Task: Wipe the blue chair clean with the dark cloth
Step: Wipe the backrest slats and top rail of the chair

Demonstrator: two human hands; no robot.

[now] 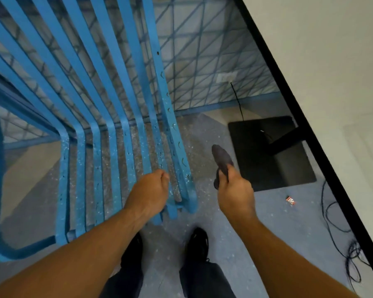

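The blue chair point(99, 87) is made of flat metal slats and fills the left and centre of the head view, its seat speckled with pale spots. My left hand point(149, 191) hovers over the seat's front right slats with its fingers curled under; whether it touches or grips a slat cannot be told. My right hand point(235, 190) is off the chair's right side and grips the bunched dark cloth point(221, 160), which sticks up above the fist over the floor.
A white table point(332, 61) with a black edge runs along the right; its black base plate point(274, 155) lies on the floor. Dark cables point(336, 229) trail beside it, and a small red wrapper point(290, 200) lies nearby. My black shoes point(197, 244) stand below the chair.
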